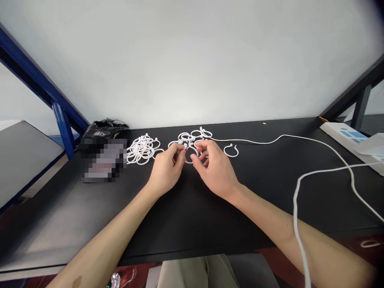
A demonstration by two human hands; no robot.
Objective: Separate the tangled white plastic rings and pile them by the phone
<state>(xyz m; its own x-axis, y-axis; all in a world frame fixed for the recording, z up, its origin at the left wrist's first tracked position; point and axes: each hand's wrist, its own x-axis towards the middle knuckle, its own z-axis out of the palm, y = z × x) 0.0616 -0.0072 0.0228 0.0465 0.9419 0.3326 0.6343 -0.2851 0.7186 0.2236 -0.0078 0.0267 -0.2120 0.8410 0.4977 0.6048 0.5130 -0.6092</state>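
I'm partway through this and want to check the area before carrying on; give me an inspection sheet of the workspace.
Surface: black tabletop, with white rings on it.
Job's things: pile of white rings at left, looser group in the middle, single ring at right.
Clutter: black plastic bag at far left, blurred patch before it; white-and-blue item at far right.
Hands: left hand pinches what looks like a white ring; right hand beside it, thumb and fingers apart, contact unclear.
Cables: thin white cable along the tabletop; thicker one crossing before the right forearm.
Surroundings: pale wall behind, blue frame at left.
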